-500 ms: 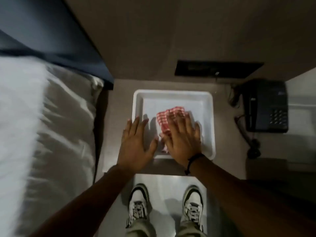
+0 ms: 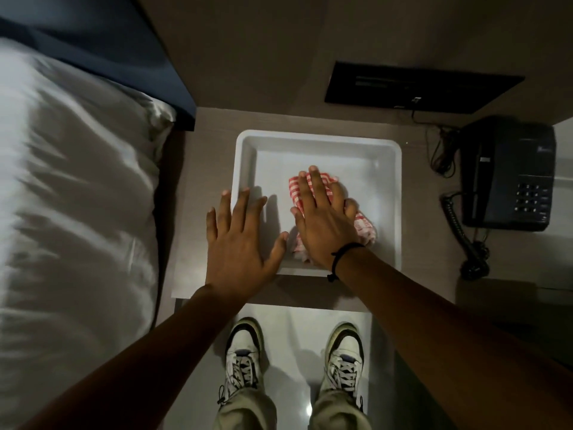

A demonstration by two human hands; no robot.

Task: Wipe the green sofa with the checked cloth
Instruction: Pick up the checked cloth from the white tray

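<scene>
On the left lies a big bed with a pale grey pillow, and behind it a dark blue headboard goes up to the wall. Between the bed and the right side stands a low bedside table with a brownish top. On this table sits a white tray, shallow and with rounded corners. To the right of the tray, apart from it, there is a dark telephone with a coiled cord. Below the table edge two white sneakers stand on a shiny floor. The left hand is spread wide and flat, fingers apart, over the near left corner of the tray; it holds nothing. The right hand, with a black wristband, lies palm down on the checked cloth, fingers together and pressing it; if they grip the cloth I cannot tell. The cloth is red and white, crumpled, inside the tray near its middle and right part. A green sofa is not in this view
</scene>
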